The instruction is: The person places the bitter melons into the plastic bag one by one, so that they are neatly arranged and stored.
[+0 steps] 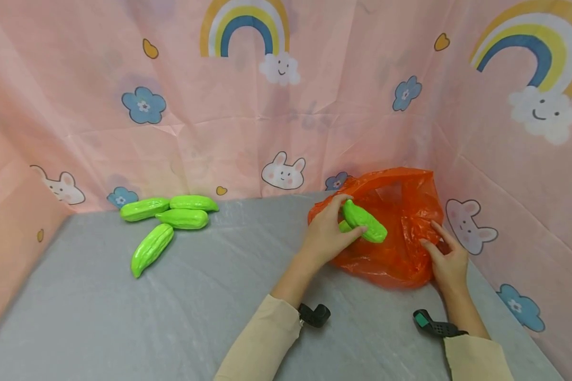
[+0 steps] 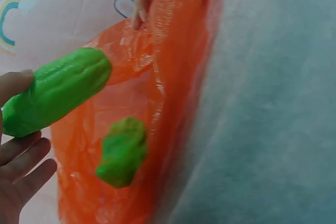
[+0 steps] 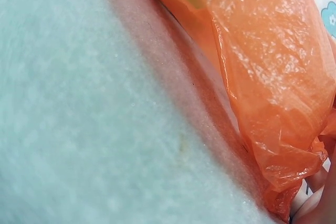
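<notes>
An orange-red plastic bag (image 1: 386, 264) lies on the grey surface with its mouth spread. My left hand (image 1: 325, 233) pinches a bright green, ridged, cucumber-like piece (image 1: 365, 222) between thumb and fingers over the bag's opening. In the left wrist view that held piece (image 2: 60, 90) is apart from a second green piece (image 2: 123, 151) inside the bag (image 2: 79, 182). My right hand (image 1: 450, 262) grips the bag's right edge. The right wrist view shows the crumpled bag (image 3: 278, 77) and part of my right hand (image 3: 317, 203) at its lower right corner.
Several green pieces lie at the back left of the grey surface (image 1: 195, 307): three close together, one of them here (image 1: 186, 218), and another nearer the front (image 1: 152, 250). Patterned pink cloth (image 1: 238, 121) stands behind and at both sides.
</notes>
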`<act>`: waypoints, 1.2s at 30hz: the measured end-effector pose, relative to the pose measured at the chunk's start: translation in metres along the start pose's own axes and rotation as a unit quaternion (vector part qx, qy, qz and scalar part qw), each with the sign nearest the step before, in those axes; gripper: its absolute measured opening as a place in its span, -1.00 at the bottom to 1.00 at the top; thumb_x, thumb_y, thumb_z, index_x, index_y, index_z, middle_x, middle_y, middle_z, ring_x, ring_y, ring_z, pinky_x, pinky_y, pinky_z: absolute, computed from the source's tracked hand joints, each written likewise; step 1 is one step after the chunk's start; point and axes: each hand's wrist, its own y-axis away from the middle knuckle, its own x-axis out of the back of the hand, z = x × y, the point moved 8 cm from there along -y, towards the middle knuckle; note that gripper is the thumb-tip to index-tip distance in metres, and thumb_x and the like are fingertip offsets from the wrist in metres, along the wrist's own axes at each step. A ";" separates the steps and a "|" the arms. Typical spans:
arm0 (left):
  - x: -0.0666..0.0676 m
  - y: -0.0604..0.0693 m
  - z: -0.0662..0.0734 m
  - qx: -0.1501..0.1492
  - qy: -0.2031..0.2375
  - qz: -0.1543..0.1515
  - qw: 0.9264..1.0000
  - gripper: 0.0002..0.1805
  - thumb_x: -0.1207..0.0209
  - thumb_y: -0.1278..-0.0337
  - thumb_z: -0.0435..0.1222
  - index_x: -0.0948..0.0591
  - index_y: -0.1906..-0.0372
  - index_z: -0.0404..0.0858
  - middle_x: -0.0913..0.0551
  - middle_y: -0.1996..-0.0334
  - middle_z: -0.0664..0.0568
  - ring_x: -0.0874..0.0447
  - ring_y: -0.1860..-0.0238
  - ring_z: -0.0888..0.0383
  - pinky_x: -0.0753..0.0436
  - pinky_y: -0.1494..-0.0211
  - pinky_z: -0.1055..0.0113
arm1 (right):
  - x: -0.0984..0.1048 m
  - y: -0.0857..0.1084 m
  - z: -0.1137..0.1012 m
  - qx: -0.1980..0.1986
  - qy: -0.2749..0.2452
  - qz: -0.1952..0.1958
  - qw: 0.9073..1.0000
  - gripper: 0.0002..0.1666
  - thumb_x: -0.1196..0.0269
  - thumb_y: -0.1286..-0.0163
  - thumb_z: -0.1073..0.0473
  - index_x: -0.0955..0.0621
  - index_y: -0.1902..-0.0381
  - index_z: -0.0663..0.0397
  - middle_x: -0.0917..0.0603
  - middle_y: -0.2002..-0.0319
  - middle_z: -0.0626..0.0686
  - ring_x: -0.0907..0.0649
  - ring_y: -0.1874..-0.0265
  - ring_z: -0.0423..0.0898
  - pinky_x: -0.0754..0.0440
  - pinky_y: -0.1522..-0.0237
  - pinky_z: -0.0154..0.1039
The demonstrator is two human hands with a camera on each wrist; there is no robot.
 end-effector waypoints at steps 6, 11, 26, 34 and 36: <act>-0.005 0.004 -0.007 0.024 -0.022 0.027 0.999 -0.43 -0.42 -0.10 0.05 -0.50 -0.13 -0.07 -0.64 0.24 0.16 -0.48 0.35 0.23 -0.42 0.34 0.49 | -0.001 0.001 0.000 -0.003 0.009 -0.005 1.000 -0.38 -0.24 -0.47 0.19 -0.45 -0.45 -0.09 -0.51 -0.41 -0.04 -0.53 0.18 -0.44 -0.52 0.15 -0.75; -0.012 0.006 -0.012 0.040 -0.066 0.027 0.997 -0.52 -0.40 -0.13 0.04 -0.59 -0.06 -0.08 -0.76 0.17 0.13 -0.61 0.29 0.22 -0.56 0.23 0.47 | -0.002 0.000 0.000 -0.006 0.010 -0.008 1.000 -0.38 -0.23 -0.48 0.18 -0.44 -0.47 -0.08 -0.47 -0.44 0.01 -0.53 0.16 -0.45 -0.52 0.16 -0.75; -0.022 0.012 -0.021 0.062 -0.093 0.013 0.994 -0.62 -0.40 -0.13 0.02 -0.69 0.04 -0.07 -0.77 0.15 0.14 -0.61 0.21 0.22 -0.62 0.12 0.42 | -0.004 -0.001 0.001 -0.016 -0.007 -0.002 1.000 -0.39 -0.24 -0.47 0.20 -0.46 -0.45 -0.08 -0.50 -0.40 -0.03 -0.55 0.13 -0.48 -0.53 0.15 -0.74; -0.030 0.014 -0.016 0.053 -0.144 -0.003 0.988 -0.61 -0.42 -0.07 0.08 -0.66 0.12 -0.05 -0.71 0.32 0.18 -0.51 0.35 0.28 -0.49 0.30 0.50 | -0.001 -0.003 0.003 -0.021 0.007 0.005 1.000 -0.39 -0.24 -0.46 0.21 -0.46 -0.45 -0.07 -0.48 -0.44 0.06 -0.53 0.14 -0.51 -0.50 0.14 -0.77; -0.030 0.015 -0.015 0.055 -0.147 -0.001 0.988 -0.61 -0.43 -0.07 0.07 -0.65 0.14 -0.07 -0.71 0.35 0.18 -0.49 0.38 0.28 -0.46 0.32 0.50 | -0.001 -0.003 0.003 -0.018 0.008 0.005 1.000 -0.39 -0.24 -0.46 0.21 -0.46 -0.44 -0.07 -0.48 -0.44 0.07 -0.53 0.14 -0.51 -0.50 0.14 -0.77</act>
